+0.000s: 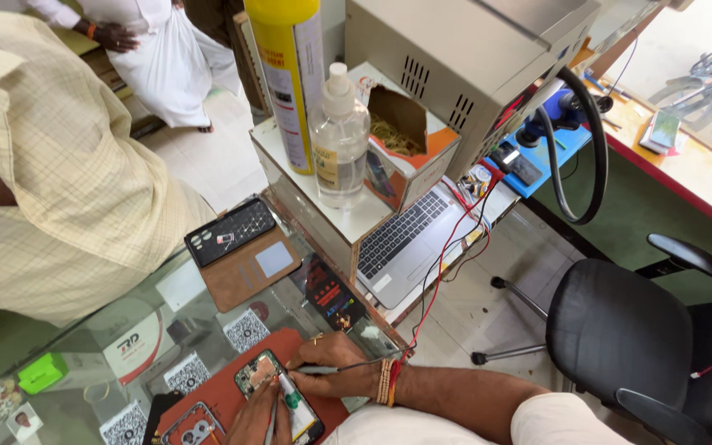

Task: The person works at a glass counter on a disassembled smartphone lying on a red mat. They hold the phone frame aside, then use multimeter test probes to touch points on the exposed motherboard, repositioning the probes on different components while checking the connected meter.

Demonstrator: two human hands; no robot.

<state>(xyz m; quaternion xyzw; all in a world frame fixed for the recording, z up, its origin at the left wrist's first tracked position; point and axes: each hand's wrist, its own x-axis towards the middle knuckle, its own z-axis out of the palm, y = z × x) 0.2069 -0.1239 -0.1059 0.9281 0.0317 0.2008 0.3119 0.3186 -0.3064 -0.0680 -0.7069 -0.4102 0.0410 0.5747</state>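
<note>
While the glass surface (208,330) carries a red mat (232,395) at six o'clock, the opened phone (278,395) lies there — right hand (335,363) fingers clamped on a probe (348,367), left hand (257,420) fingers pinching tweezers (272,416) — a slip could likely scratch the board.

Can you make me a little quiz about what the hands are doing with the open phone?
1. True or false: the opened phone lies on a red-brown mat.
2. What does the right hand hold: A) a thin pointed tool, B) a yellow spray can, C) a laptop?
3. Which see-through thing stands on the white shelf beside the yellow can?

Key:
1. True.
2. A: a thin tool with its tip at the phone. The left hand also rests on the phone, holding a slim tool.
3. A clear bottle with a white top.
</note>
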